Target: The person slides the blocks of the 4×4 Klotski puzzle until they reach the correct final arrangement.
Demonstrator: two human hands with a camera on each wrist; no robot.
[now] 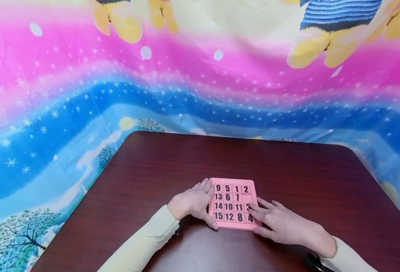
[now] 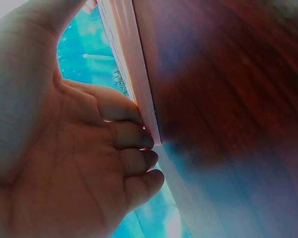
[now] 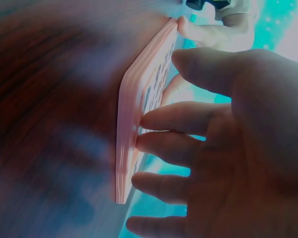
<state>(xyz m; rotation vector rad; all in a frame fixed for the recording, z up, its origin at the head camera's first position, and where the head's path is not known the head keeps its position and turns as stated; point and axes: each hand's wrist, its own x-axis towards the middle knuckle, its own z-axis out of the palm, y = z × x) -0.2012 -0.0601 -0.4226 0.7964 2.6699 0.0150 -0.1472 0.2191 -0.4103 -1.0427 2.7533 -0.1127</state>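
Note:
A pink sliding number puzzle (image 1: 232,225) lies flat on the dark brown table, its tiles bearing black numbers. The open slot sits at the right end of the second row, below the 2 and above the 3. My left hand (image 1: 194,200) rests along the left edge, fingers near the far corner and thumb by the near corner. At the right side, fingertips of my right hand (image 1: 281,223) touch the 3 tile (image 1: 248,207) and partly cover it and the 4. Its thumb lies by the near right corner. The right wrist view shows those fingers extended and spread.
The wood-grain table (image 1: 159,162) extends beyond the puzzle on every side. Behind it hangs a colourful cloth (image 1: 200,90) with snowflakes, trees and cartoon figures, meeting the table's far edge. Dark straps show at both wrists.

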